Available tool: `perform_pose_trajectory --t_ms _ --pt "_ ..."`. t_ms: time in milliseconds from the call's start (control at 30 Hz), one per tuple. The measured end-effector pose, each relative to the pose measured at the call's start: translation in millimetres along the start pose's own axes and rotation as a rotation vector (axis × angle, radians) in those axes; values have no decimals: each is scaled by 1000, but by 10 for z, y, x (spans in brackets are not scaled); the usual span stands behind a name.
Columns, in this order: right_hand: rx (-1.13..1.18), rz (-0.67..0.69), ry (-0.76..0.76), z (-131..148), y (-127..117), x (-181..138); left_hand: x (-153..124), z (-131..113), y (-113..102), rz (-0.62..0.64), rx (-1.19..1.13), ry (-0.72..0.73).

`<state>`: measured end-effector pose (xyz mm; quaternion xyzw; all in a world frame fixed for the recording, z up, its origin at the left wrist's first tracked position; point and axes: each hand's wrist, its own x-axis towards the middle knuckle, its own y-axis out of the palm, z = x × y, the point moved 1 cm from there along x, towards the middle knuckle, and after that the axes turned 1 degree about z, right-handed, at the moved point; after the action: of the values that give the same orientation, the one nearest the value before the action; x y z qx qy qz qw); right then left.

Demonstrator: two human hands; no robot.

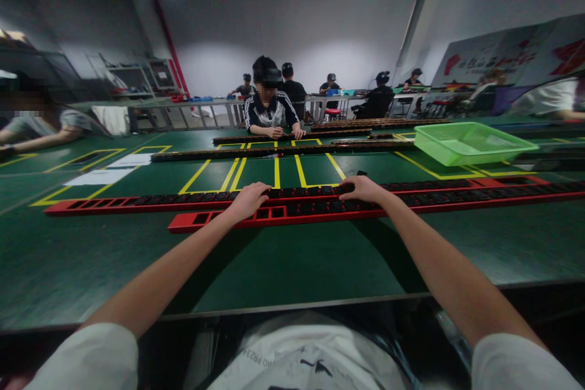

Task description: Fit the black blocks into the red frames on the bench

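Observation:
Two long red strips with black square pieces in their slots lie across the green table, the far strip (68, 207) behind the near strip (183, 222). My left hand (249, 201) rests over the strips, fingers stretched to the right and thumb a little apart. My right hand (364, 189) curves over them farther right, with a gap between thumb and fingers. Neither hand shows a held thing. Just behind my right hand a small black piece (361, 173) sticks up; whether I touch it cannot be told. Several slots near the left ends hold no black piece.
A light green basket (475, 149) stands at the right. Long dark strips (192, 155) lie farther back across yellow tape lines. White papers (107, 177) lie at the left. A co-worker (269, 103) sits opposite with both hands on a strip; other people sit at both sides and behind.

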<state>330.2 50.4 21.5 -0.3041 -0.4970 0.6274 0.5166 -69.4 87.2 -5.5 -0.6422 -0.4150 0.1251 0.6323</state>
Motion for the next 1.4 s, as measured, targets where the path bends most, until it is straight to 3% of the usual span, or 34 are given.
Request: perform_pose_trajectory --t_ms 600,900,1133,1400 --pt "5 0 -4 -20 11 11 -13 14 -18 0 5 -47" --pt "5 -2 2 13 6 11 -45 68 -8 0 41 27" --pt "-11 -9 -13 10 4 10 -43 86 -1 -147 0 -6" --pt "9 -8 -9 10 2 4 -57 -8 -51 -93 22 -3"
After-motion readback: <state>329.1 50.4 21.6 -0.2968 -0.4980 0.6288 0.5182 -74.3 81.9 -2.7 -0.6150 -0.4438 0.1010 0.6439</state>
